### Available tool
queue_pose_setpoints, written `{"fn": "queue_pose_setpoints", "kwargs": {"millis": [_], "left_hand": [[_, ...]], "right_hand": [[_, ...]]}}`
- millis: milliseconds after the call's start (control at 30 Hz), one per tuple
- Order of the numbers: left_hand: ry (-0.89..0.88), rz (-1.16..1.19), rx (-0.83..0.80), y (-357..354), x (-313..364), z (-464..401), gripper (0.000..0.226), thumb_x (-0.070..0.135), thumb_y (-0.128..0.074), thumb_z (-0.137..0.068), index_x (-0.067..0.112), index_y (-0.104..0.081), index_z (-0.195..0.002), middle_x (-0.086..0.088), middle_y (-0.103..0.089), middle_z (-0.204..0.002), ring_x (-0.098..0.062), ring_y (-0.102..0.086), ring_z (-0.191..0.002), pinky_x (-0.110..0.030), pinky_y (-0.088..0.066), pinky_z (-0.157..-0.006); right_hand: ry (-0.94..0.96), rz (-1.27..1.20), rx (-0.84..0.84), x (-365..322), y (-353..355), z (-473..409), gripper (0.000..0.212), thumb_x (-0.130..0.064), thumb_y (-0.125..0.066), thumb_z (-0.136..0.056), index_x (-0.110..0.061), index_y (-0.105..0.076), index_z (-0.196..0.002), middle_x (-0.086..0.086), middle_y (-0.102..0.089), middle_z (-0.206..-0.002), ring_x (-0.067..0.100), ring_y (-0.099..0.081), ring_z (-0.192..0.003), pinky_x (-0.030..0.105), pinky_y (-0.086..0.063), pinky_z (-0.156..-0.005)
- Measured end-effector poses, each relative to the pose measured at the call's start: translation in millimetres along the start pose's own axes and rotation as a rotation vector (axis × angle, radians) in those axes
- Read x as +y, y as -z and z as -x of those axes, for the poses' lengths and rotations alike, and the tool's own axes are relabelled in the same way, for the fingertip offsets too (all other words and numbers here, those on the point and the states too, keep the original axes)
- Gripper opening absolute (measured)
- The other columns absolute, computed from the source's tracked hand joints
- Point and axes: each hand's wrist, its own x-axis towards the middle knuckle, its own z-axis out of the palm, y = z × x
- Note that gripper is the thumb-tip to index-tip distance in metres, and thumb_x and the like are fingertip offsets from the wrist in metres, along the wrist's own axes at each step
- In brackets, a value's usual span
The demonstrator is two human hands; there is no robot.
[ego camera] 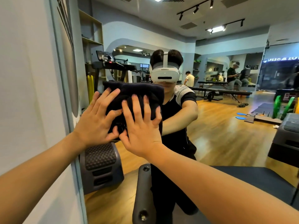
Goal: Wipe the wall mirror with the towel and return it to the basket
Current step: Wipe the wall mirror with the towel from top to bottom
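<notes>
Landmark: wall mirror (226, 110), its frame edge at the left of my view; every place below is given from it.
Towel (129, 101): dark, bunched in thick folds, flat against the mirror glass near the frame edge, at about face height of the reflected person.
Left hand (97, 120): fingers spread wide and straight, palm pressing the towel's frame-side half; I read it as pressing, not gripping.
Right hand (142, 126): fingers fanned and laid over the towel's other half, tips bending slightly round its outer edge, thumb touching the left hand's thumb at the towel's lower edge.
Why held so: I judge both palms are spread to put even pressure through the bulky cloth, so it rubs the glass without slipping.
Towel relative to hands: between palms and mirror, showing above the fingertips.
Basket: not in my view.
Step in hand: wiping; the return has not begun, by my reading.
Also seen: grey textured step block (100, 167) at the mirror's foot.
</notes>
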Motion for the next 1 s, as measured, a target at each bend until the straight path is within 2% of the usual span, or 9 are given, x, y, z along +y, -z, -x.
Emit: {"fn": "queue_pose_setpoints", "kwargs": {"millis": [167, 333, 567, 867, 1000], "left_hand": [[0.006, -0.030, -0.006, 6, -20, 21, 0.045, 0.039, -0.052, -0.088, 0.012, -0.049, -0.123, -0.026, -0.027, -0.158, -0.049, -0.027, -0.149, -0.069, -0.022, -0.118], [0.021, -0.089, -0.037, 14, -44, 45, 0.048, 0.037, -0.059, -0.084, 0.010, -0.051, -0.123, -0.028, -0.028, -0.158, -0.049, -0.027, -0.149, -0.070, -0.020, -0.118], [0.074, -0.178, -0.099, 21, -67, 81, 0.049, 0.042, -0.053, -0.088, 0.010, -0.049, -0.124, -0.028, -0.025, -0.159, -0.048, -0.026, -0.149, -0.073, -0.016, -0.117], [0.177, -0.090, -0.079, 17, -56, 102, 0.043, 0.036, -0.049, -0.092, 0.008, -0.044, -0.124, -0.028, -0.023, -0.155, -0.054, -0.029, -0.145, -0.074, -0.022, -0.113], [0.191, -0.035, -0.129, 18, -48, 113, 0.041, 0.037, -0.048, -0.092, 0.008, -0.046, -0.121, -0.029, -0.025, -0.155, -0.055, -0.029, -0.145, -0.071, -0.027, -0.112]], "right_hand": [[0.007, -0.016, -0.022, -29, -10, -9, 0.078, -0.051, -0.037, -0.092, -0.016, -0.024, -0.160, 0.017, -0.017, -0.166, 0.040, -0.011, -0.152, 0.064, -0.018, -0.113], [0.026, -0.029, -0.057, -60, -20, -17, 0.077, -0.052, -0.032, -0.095, -0.016, -0.018, -0.161, 0.017, -0.012, -0.166, 0.039, -0.010, -0.152, 0.064, -0.016, -0.114], [0.050, -0.040, -0.062, -101, -36, -23, 0.078, -0.054, -0.035, -0.096, -0.016, -0.014, -0.161, 0.016, -0.011, -0.166, 0.037, -0.015, -0.150, 0.062, -0.016, -0.114], [0.073, -0.064, -0.077, -115, -44, -14, 0.076, -0.052, -0.034, -0.098, -0.016, -0.012, -0.161, 0.015, -0.012, -0.166, 0.036, -0.020, -0.149, 0.061, -0.013, -0.116], [0.092, -0.093, -0.092, -116, -45, 1, 0.074, -0.050, -0.035, -0.099, -0.017, -0.013, -0.162, 0.014, -0.012, -0.166, 0.035, -0.021, -0.148, 0.059, -0.014, -0.116]]}}
